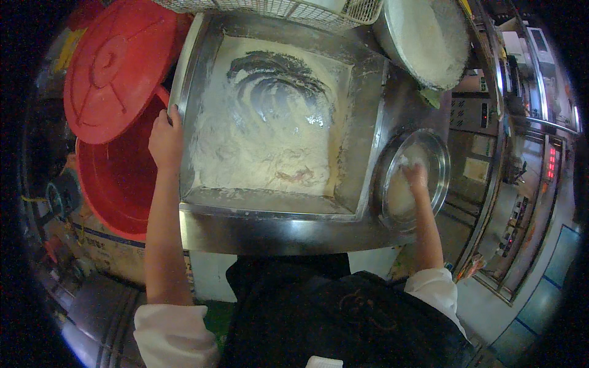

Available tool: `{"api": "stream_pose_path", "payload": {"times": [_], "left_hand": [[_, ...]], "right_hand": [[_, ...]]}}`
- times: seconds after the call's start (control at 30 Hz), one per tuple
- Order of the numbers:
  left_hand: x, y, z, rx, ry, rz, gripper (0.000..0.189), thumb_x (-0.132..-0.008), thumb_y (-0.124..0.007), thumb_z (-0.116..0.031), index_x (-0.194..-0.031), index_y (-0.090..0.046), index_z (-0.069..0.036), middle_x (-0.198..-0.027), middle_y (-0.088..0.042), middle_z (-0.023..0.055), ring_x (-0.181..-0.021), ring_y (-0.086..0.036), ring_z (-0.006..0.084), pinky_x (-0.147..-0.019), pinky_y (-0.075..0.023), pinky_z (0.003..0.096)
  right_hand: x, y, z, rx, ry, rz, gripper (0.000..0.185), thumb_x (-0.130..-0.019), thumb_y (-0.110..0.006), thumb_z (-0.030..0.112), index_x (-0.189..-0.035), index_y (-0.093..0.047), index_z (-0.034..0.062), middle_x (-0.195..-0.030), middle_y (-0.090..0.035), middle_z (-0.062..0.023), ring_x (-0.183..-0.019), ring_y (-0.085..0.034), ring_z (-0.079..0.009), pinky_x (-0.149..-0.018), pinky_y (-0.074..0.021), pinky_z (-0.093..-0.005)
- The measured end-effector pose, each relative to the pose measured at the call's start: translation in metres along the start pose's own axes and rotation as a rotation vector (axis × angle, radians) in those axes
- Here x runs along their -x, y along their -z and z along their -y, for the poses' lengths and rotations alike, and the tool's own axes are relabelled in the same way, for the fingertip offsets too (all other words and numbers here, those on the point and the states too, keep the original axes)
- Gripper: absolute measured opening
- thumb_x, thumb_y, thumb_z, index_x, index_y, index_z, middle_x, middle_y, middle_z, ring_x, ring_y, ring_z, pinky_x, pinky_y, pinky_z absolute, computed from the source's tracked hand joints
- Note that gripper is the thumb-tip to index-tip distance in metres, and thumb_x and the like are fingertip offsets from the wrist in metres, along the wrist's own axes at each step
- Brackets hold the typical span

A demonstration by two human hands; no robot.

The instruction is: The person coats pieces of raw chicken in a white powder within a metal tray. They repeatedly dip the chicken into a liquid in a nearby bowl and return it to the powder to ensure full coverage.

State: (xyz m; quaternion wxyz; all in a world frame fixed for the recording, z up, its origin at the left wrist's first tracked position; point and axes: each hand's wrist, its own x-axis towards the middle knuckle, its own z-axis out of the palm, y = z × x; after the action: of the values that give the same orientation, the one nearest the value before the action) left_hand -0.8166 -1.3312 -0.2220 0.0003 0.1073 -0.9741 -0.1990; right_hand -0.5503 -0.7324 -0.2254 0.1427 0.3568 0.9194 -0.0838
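A square metal tray (368,138) lies before me, its bottom coated with pale flour-like powder, with smeared dark patches toward the far side. Something pinkish lies in the powder near its front right. My left hand (167,138) rests at the tray's left edge, fingers on the rim. On the right, my right hand (414,175) reaches down into a round metal bowl (444,161) with whitish contents. Its fingertips are partly hidden, and whether they hold anything cannot be made out.
At left stands a red plastic tub (115,198) under a tilted red lid (110,64). A wire basket (276,11) sits beyond the tray. A large metal bowl of white powder (428,41) stands at far right, with oven-like equipment (520,216) farther right.
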Motion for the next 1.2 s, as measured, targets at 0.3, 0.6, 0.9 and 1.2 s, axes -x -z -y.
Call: {"api": "stream_pose_path", "payload": {"times": [0.3, 0.6, 0.9, 1.2], "left_hand": [[0.0, 0.006, -0.004, 0.002, 0.044, 0.093, 0.052, -0.096, -0.035, -0.048, -0.108, -0.059, -0.003, -0.102, -0.063, 0.0179, -0.093, -0.061, 0.0382, -0.079, -0.0477, 0.048], [0.003, 0.006, -0.004, -0.008, 0.007, 0.003, 0.049, -0.096, -0.038, -0.046, -0.103, -0.059, -0.003, -0.098, -0.062, 0.0185, -0.089, -0.062, 0.0392, -0.076, -0.0484, 0.0487], [0.001, 0.006, -0.004, -0.001, 0.026, 0.021, 0.049, -0.095, -0.039, -0.048, -0.098, -0.06, -0.003, -0.095, -0.063, 0.0191, -0.083, -0.063, 0.0392, -0.073, -0.0495, 0.0496], [0.003, 0.005, -0.004, -0.001, 0.008, -0.05, 0.048, -0.094, -0.04, -0.047, -0.096, -0.06, -0.003, -0.094, -0.063, 0.0193, -0.082, -0.063, 0.0398, -0.072, -0.0503, 0.0496]], "right_hand": [[-0.004, 0.009, 0.006, 0.048, 0.134, -0.012, 0.049, -0.073, -0.076, 0.035, -0.107, -0.063, 0.0025, -0.101, -0.065, -0.022, -0.093, -0.062, -0.0397, -0.078, -0.0502, -0.0454], [0.071, 0.078, 0.009, 0.025, 0.058, -0.249, 0.037, -0.077, -0.072, 0.031, -0.102, -0.066, 0.0044, -0.093, -0.066, -0.0172, -0.088, -0.063, -0.0363, -0.076, -0.0494, -0.0413], [0.123, 0.133, -0.002, 0.096, -0.037, -0.297, 0.036, -0.078, -0.071, 0.032, -0.096, -0.065, 0.002, -0.089, -0.066, -0.0179, -0.078, -0.063, -0.033, -0.07, -0.0489, -0.0423], [0.157, 0.163, 0.105, -0.543, 0.158, -0.242, 0.022, -0.079, -0.07, 0.011, -0.096, -0.065, -0.0009, -0.092, -0.067, -0.0132, -0.079, -0.062, -0.0207, -0.062, -0.0489, -0.0336]]}}
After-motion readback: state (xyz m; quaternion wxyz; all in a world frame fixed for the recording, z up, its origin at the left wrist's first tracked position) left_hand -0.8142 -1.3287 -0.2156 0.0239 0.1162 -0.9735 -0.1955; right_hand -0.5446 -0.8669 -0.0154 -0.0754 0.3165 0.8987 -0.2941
